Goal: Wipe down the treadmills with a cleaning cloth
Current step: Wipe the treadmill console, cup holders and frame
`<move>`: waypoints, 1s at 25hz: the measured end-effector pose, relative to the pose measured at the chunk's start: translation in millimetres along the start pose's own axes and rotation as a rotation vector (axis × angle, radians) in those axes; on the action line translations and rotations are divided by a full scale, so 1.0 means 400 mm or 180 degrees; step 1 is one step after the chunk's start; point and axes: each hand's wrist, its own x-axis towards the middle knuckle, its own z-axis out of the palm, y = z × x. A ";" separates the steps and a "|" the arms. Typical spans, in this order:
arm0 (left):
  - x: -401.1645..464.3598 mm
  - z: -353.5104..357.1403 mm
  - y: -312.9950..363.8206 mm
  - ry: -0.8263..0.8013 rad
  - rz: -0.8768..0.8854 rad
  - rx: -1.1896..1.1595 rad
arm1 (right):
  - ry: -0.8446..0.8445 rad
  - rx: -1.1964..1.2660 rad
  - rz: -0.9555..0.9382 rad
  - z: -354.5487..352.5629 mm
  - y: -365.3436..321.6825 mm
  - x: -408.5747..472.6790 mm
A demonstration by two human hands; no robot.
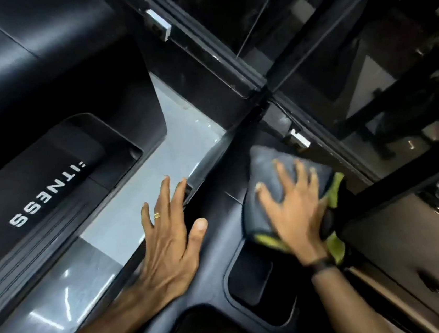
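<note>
A grey cleaning cloth (266, 169) with a yellow-green edge lies on the dark front cover of a treadmill (223, 259). My right hand (291, 207) presses flat on the cloth with fingers spread. My left hand (169, 226) rests open on the left edge of the same cover, fingers straight, a ring on one finger. A second treadmill (37, 187) with white lettering stands to the left.
A strip of pale glossy floor (125, 212) runs between the two treadmills. Dark glass panels in black frames (228, 64) rise just beyond the cover, with a metal latch (298, 139) close to the cloth. A recessed pocket (253, 277) sits in the cover below my right hand.
</note>
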 end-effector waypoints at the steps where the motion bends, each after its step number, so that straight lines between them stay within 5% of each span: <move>1: 0.001 0.001 -0.001 0.0044 0.0024 0.0039 | -0.0099 0.0011 0.0303 -0.005 -0.033 0.093; 4: -0.003 -0.001 -0.011 0.0275 0.0042 0.0039 | -0.0554 -0.0550 -0.0062 -0.003 -0.190 0.240; 9: -0.004 -0.007 -0.025 0.0730 -0.0173 -0.0426 | -0.0295 -0.0411 -0.2034 0.050 -0.216 -0.069; 13: 0.000 -0.007 -0.033 0.0858 -0.0513 -0.0766 | -0.0135 -0.0561 -0.1357 0.024 -0.177 0.119; 16: 0.007 -0.018 -0.029 0.1013 -0.0810 -0.1031 | -0.0806 -0.1212 -0.0793 0.005 -0.261 0.291; 19: 0.014 -0.047 -0.038 0.1126 -0.1049 -0.1212 | -0.0914 -0.1532 -0.1452 0.041 -0.362 0.172; 22: 0.041 -0.097 -0.052 0.1193 -0.1161 -0.1242 | -0.1108 -0.0751 -0.2616 0.045 -0.377 -0.122; 25: 0.054 -0.130 -0.061 0.1155 -0.1212 -0.1233 | -0.0516 -0.0097 -0.2663 0.027 -0.311 -0.080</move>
